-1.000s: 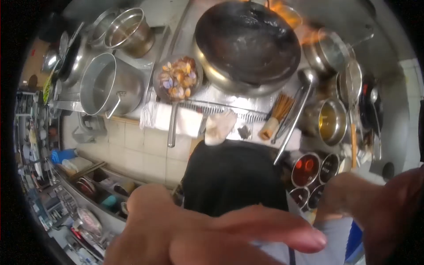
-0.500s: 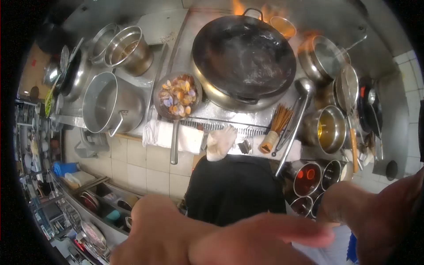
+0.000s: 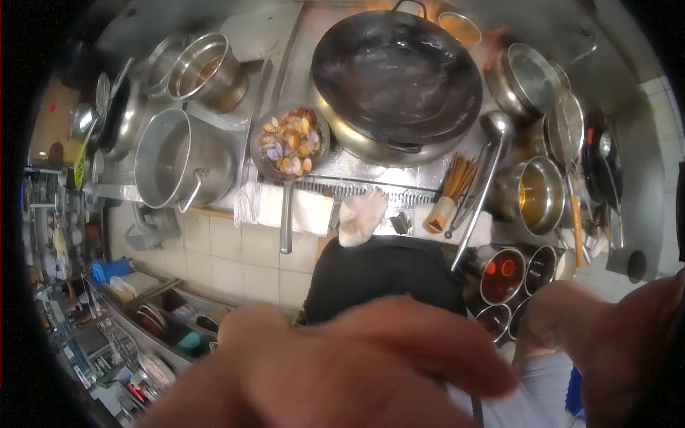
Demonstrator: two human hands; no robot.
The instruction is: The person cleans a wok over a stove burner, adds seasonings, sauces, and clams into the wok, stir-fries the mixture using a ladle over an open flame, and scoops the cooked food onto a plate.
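Note:
My left hand (image 3: 357, 364) is very close to the camera and blurred across the bottom. One finger or thumb stretches to the right, with nothing seen in it; its other fingers are not clear. My right hand (image 3: 635, 342) is raised at the right edge, its fingers out of sight. Beyond them, a large black wok (image 3: 399, 78) stands on the stove. Left of the wok sits a long-handled pan (image 3: 287, 217) holding clams (image 3: 291, 143). A crumpled white cloth (image 3: 362, 217) lies at the front edge, and neither hand touches these things.
A tall pot (image 3: 221, 167) and a smaller steel pot (image 3: 228, 85) stand left. Right are a ladle (image 3: 481, 192), a bamboo brush (image 3: 457, 185), a pot of oil (image 3: 553, 192) and several sauce containers (image 3: 503, 274). Flames rise behind the wok near an orange-filled bowl (image 3: 460, 28).
My left hand has shifted, its stretched finger now angled more downward. My right forearm has moved slightly. The view has tilted a little, and the flames behind the wok look smaller.

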